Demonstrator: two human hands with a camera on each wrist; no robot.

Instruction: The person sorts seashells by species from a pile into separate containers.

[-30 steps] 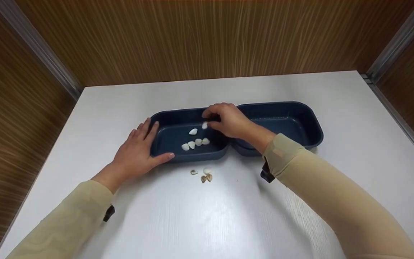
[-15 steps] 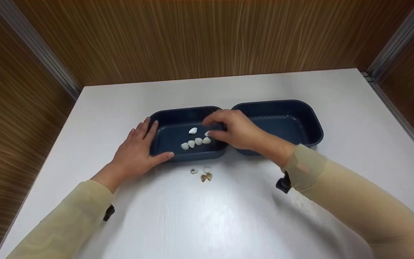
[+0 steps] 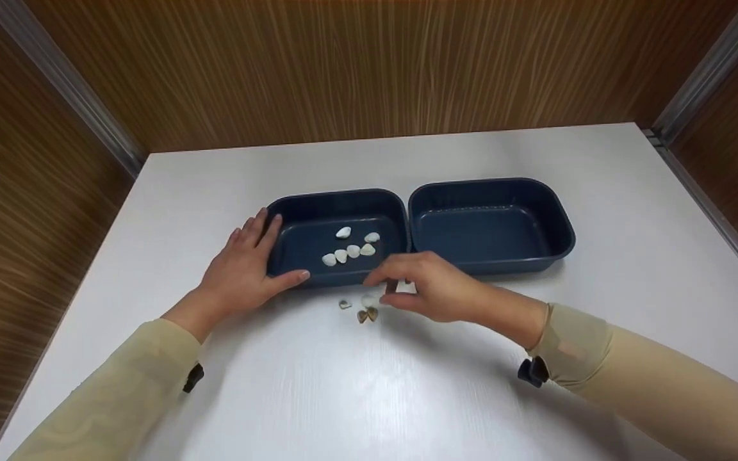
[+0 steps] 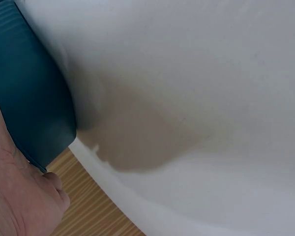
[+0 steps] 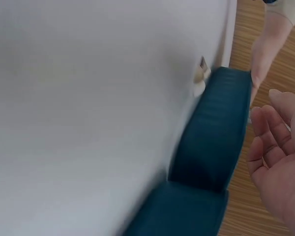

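The left tray [image 3: 356, 279] and right tray [image 3: 484, 230] stand just beside each other; the white surface [image 3: 318, 384] extends around them, back to the wood-grain panel [image 3: 369, 70]. The left hand [image 3: 239, 272] has fingers spread at the left tray's outer rim, thumb on its near rim, grip unclenched. The right hand [image 3: 433, 288] has its grip parted near the pale shell [image 3: 368, 299] and two brown shells [image 3: 362, 316]. Six white shells [image 3: 353, 251] lie inside the left tray.
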